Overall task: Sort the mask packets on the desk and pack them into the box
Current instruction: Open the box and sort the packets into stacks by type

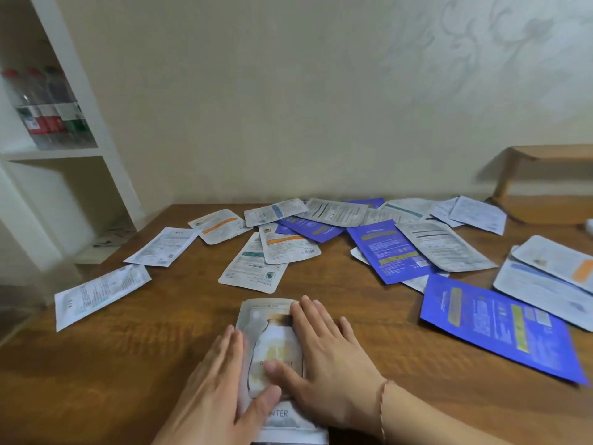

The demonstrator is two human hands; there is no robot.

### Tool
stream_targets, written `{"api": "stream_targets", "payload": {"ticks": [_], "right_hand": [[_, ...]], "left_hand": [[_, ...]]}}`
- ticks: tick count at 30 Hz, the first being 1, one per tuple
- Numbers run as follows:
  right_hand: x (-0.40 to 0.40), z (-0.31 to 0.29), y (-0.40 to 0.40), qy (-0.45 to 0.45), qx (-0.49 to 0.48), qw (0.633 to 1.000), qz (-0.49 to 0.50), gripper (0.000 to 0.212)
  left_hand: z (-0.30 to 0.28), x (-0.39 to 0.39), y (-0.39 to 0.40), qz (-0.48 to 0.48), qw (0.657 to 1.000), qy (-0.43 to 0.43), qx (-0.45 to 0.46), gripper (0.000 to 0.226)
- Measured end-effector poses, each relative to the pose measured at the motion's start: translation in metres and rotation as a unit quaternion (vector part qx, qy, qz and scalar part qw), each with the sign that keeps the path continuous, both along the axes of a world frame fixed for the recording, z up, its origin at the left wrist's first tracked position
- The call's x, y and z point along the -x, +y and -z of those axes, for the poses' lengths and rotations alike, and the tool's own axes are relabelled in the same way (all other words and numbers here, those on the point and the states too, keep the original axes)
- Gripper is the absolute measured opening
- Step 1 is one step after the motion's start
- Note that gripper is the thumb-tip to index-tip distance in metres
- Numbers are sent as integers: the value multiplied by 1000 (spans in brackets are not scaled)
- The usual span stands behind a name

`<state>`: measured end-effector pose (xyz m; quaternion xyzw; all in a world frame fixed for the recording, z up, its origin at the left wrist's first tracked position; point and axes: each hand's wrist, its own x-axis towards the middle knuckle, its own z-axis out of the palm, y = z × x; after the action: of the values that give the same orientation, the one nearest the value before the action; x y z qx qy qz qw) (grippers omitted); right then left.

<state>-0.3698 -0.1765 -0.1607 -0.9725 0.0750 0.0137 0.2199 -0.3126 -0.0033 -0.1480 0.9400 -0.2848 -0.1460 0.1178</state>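
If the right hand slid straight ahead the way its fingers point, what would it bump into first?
Probably the white packet with a teal stripe. The right hand lies flat on the near packet, fingers pointing away and slightly left; bare desk comes first. Depth is hard to judge.

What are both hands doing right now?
Left hand: open, fingers straight along the left side of the packet stack.
Right hand: open, flat against its right side.

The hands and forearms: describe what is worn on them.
Both hands are bare, with no gloves or rings visible. The right hand has a thin, pinkish-gold chain bracelet at the wrist. The left hand wears nothing. No sleeves show on either forearm.
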Motion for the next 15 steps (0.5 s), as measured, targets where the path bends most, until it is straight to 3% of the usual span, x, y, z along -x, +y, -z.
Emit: {"api": "stream_targets", "payload": {"ticks": [4, 8, 11, 15], "right_hand": [[-8, -25, -46, -48, 15, 999, -7, 95], [-68, -33, -137, -119, 120, 984, 59, 54], [-140, -26, -194, -59, 138, 984, 97, 65], [-195, 1, -205, 74, 140, 979, 128, 83]], "left_hand": [[-20, -25, 4, -8, 997, 23, 67, 122], [-36, -70, -28, 27, 998, 9, 53, 116], [-40, -105, -72, 73, 996, 9, 45, 109], [-36, -157, -121, 96, 993, -3, 67, 63]]}}
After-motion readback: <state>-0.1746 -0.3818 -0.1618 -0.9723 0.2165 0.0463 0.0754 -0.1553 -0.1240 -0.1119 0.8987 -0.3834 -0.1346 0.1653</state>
